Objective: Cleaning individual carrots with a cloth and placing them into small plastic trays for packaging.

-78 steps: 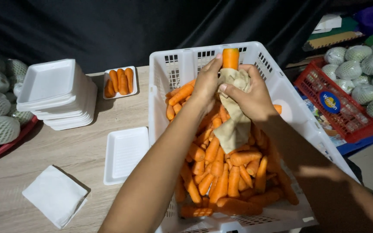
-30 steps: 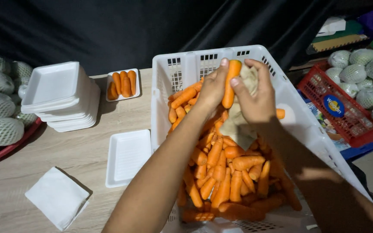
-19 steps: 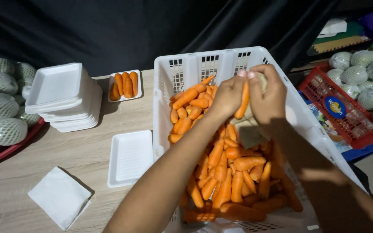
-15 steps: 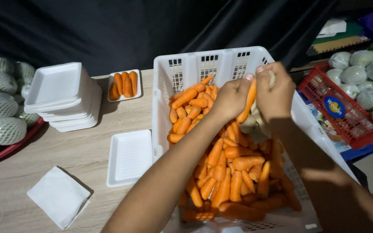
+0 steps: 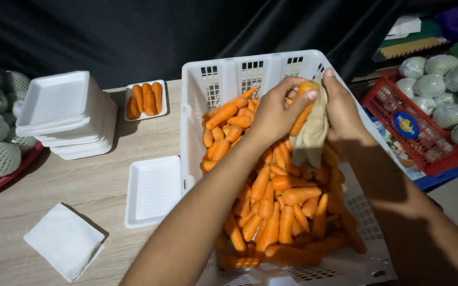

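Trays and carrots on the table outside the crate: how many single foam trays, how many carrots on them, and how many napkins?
Single trays: 2, one empty, one filled
Carrots on filled tray: 4
Napkins: 1
Total: 7

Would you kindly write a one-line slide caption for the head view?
Both hands, left hand and right hand, rub a carrot with a beige cloth above a white crate of carrots.
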